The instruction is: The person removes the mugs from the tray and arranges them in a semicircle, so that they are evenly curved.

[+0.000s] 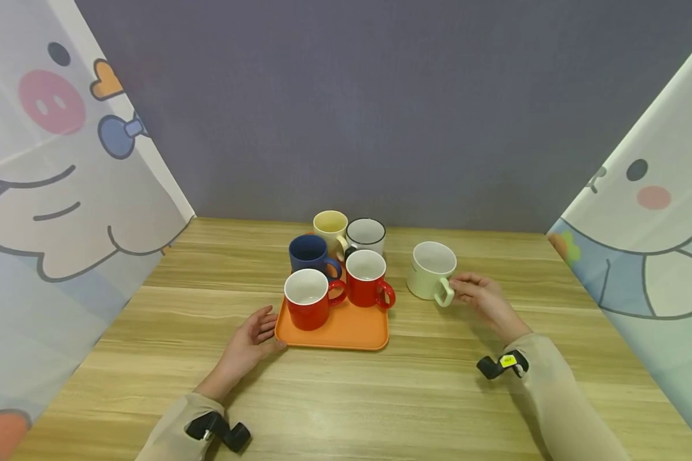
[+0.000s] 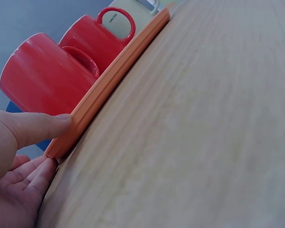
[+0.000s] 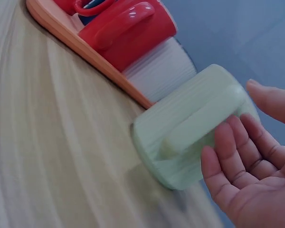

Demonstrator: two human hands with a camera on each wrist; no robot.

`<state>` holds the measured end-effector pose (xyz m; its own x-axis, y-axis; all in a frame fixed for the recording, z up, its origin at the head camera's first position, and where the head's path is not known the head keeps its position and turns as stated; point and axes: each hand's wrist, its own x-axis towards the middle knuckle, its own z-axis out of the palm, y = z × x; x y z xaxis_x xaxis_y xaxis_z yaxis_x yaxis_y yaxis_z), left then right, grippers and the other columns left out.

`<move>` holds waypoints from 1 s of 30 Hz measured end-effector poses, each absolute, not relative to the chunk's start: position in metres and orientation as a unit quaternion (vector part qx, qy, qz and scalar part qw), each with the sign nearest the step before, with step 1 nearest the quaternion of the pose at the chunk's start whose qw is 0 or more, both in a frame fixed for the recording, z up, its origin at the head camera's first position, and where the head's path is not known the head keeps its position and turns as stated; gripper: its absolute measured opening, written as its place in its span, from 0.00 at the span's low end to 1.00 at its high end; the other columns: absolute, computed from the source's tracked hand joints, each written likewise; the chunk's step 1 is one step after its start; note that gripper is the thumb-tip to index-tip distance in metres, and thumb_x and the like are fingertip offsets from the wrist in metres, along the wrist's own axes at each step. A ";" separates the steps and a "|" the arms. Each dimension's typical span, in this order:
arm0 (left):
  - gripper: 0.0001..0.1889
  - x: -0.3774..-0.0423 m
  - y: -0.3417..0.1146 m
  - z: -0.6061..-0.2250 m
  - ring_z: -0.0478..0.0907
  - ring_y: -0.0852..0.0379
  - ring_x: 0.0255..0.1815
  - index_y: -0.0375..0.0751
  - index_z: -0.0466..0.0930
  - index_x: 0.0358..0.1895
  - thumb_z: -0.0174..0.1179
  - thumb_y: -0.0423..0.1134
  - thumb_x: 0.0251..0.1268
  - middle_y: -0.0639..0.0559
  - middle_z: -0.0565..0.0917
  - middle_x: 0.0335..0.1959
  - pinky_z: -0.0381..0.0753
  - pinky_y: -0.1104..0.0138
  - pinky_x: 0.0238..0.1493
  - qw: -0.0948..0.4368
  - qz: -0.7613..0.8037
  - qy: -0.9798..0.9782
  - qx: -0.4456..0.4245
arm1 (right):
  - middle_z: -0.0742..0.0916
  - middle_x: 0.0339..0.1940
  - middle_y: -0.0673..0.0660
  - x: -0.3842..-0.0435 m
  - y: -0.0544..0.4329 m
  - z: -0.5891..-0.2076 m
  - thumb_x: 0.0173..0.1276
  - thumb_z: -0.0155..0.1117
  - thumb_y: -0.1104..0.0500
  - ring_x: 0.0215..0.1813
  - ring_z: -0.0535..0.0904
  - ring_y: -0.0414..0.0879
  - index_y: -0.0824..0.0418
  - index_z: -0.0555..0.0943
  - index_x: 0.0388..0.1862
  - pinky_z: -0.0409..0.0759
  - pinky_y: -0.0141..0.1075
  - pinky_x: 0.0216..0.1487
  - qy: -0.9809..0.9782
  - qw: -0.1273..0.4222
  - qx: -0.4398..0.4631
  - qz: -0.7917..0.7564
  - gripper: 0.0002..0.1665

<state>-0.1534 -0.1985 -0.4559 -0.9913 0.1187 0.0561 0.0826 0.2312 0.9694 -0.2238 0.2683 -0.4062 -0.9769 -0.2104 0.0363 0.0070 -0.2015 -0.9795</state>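
On the table stands an orange tray (image 1: 354, 330) with mugs on it. My left hand (image 1: 252, 338) holds its near left corner, the thumb (image 2: 47, 126) on the rim and the fingertips against the edge. Beside the tray on the right, a pale green mug (image 1: 425, 278) stands upright. My right hand (image 1: 484, 299) is at its handle (image 3: 199, 126); the fingers are slightly bent by the handle and the thumb is lifted away. Two red mugs (image 1: 307, 307) with white insides, a blue mug (image 1: 307, 251), a yellow mug (image 1: 329, 224) and a white black-rimmed mug (image 1: 366, 235) are grouped together.
The wooden table (image 1: 352, 403) extends in front of the tray and to both sides. A grey panel (image 1: 346, 115) rises behind the mugs. Printed cartoon panels (image 1: 52, 211) flank the table. Each sleeve carries a black wrist camera (image 1: 219, 430).
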 end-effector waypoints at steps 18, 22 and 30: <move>0.41 -0.156 -0.199 -0.462 0.73 0.32 0.62 0.20 0.56 0.71 0.68 0.20 0.55 0.25 0.73 0.62 0.76 0.60 0.63 0.015 0.609 0.791 0.061 | 0.86 0.30 0.48 -0.215 0.253 -0.374 0.70 0.62 0.71 0.33 0.83 0.40 0.71 0.82 0.39 0.84 0.30 0.39 0.727 -0.025 -0.141 -0.671 0.03; 0.41 -0.155 -0.200 -0.460 0.73 0.32 0.63 0.21 0.56 0.72 0.68 0.21 0.55 0.25 0.72 0.63 0.74 0.55 0.64 0.018 0.612 0.788 0.060 | 0.87 0.29 0.49 -0.210 0.243 -0.367 0.70 0.63 0.69 0.33 0.83 0.40 0.79 0.78 0.42 0.84 0.32 0.39 0.744 -0.029 -0.151 -0.650 0.10; 0.42 -0.153 -0.200 -0.457 0.72 0.32 0.63 0.20 0.54 0.72 0.68 0.21 0.56 0.24 0.72 0.63 0.73 0.52 0.65 0.019 0.617 0.784 0.065 | 0.87 0.32 0.53 -0.205 0.221 -0.360 0.70 0.62 0.69 0.35 0.85 0.42 0.83 0.76 0.45 0.85 0.37 0.42 0.758 -0.017 -0.178 -0.628 0.14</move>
<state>-0.1528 -0.1999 -0.4569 -0.9907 0.1261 0.0510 0.0792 0.2305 0.9699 -0.2055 0.2212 -0.3604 -0.9361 -0.2477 0.2499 -0.2915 0.1486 -0.9450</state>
